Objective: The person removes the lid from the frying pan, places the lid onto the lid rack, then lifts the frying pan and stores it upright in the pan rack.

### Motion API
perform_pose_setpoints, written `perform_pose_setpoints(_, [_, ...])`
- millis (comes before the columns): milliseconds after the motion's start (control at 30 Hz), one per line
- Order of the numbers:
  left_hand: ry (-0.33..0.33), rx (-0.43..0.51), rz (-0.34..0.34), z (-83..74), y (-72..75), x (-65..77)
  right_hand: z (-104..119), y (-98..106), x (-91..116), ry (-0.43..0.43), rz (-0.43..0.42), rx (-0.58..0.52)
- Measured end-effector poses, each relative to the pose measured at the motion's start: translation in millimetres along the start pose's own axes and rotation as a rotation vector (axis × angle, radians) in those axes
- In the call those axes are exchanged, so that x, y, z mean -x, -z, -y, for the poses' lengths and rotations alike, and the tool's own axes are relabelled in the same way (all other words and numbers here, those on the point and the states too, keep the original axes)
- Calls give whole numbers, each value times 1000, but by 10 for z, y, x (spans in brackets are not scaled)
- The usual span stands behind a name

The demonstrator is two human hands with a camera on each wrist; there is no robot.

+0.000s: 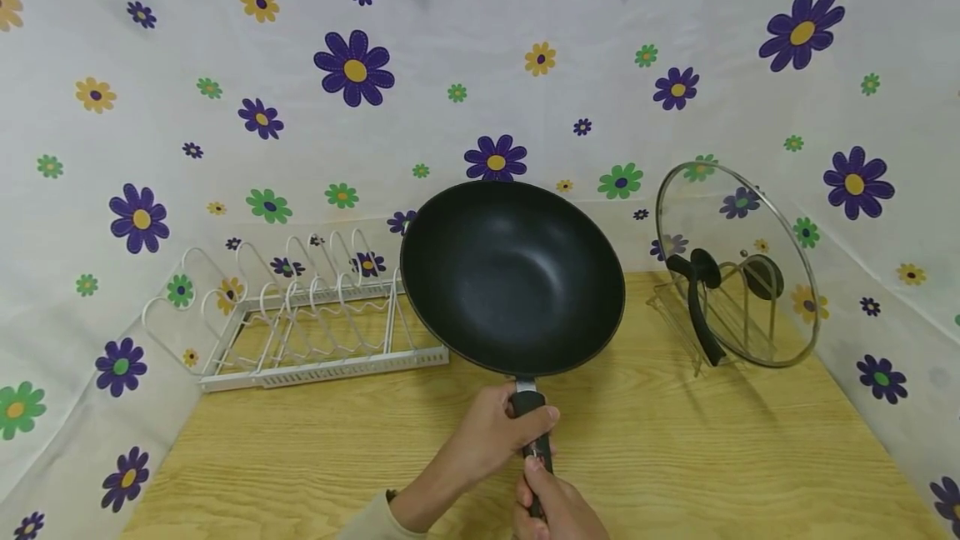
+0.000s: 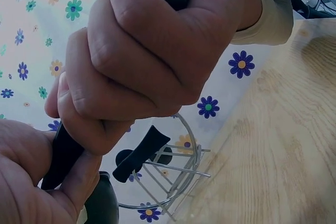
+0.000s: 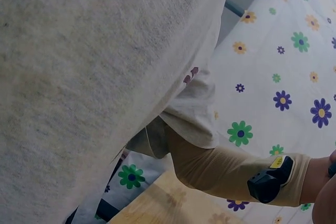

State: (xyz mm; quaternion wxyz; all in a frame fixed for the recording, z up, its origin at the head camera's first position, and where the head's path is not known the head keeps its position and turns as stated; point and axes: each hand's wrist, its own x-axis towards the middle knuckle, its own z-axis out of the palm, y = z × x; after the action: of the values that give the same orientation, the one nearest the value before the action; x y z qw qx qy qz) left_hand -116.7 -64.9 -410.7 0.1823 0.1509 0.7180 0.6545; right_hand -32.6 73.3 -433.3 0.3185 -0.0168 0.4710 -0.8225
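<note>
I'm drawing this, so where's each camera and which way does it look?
Head: worn there, looking forward and down at the pan; left hand and right hand show.
Left wrist: worn there, looking past both hands toward the lid and table.
Right wrist: worn there, facing the shirt; a sleeved arm shows.
Head and left wrist share the lid.
</note>
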Motion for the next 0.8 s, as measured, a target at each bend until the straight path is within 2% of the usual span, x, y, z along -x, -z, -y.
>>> perform_pose_setpoints(200, [-33, -60, -3, -40, 54, 12, -10, -62, -38, 9, -6, -44])
perform_pose_setpoints(600, [-60, -108, -47, -104, 120, 55, -26, -58, -110, 56, 113, -136])
perform_pose_setpoints(800, [-60, -135, -67, -129, 169, 72, -14, -75, -148, 53, 167, -174])
